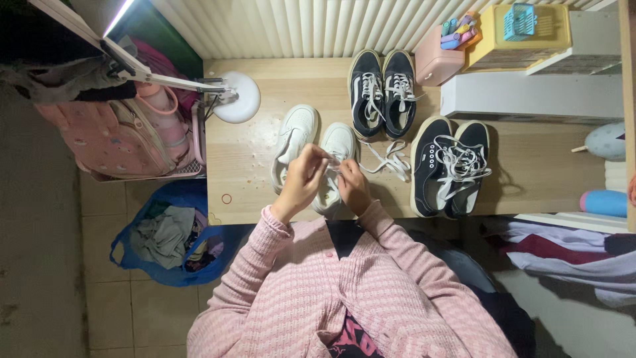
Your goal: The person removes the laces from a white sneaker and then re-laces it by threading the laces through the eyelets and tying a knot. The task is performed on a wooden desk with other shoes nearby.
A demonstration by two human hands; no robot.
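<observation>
Two hands meet over a white shoe (336,159) on the desk (530,166). The left hand (303,180) pinches a lace (387,161) with curled fingers; the right hand (352,185) grips the same lace beside it, fingers closed. The shoe lies right under them, its mate (292,142) just left. Two dark pairs (383,89) (449,166) sit to the right.

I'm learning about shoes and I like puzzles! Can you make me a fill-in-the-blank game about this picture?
1. Both hands, left hand and right hand, pinch a white ____.
2. The sneaker under the hands is ____.
3. The number of dark navy sneakers on the wooden table is ____.

Missing words: shoelace; white; four.
</observation>
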